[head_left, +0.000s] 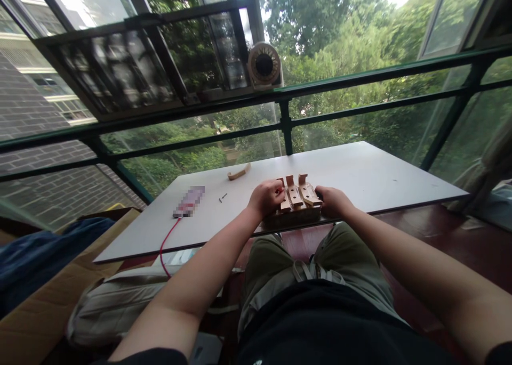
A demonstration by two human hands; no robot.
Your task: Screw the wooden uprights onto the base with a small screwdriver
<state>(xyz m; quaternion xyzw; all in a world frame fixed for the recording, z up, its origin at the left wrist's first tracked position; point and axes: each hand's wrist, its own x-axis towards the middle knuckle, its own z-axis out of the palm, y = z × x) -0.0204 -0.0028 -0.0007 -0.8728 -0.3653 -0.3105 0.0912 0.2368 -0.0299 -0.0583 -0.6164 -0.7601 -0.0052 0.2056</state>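
A wooden hook rack lies near the front edge of the white table, with several light wooden hooks that have small dark holes and upturned far ends. My left hand is closed at its left end, fingers curled about the leftmost hook. On the opposite end my right hand is closed, thumb along the edge; a small dark spot shows at the thumb, too unclear to name. Farther back a loose curved wooden hook rests on its side. Screws lie to the left of my left hand.
A pixelated phone lies on the left of the white table, its red cable hanging over the front edge. Below are a beige bag and a cardboard box. A green railing and a round fan-like object stand beyond.
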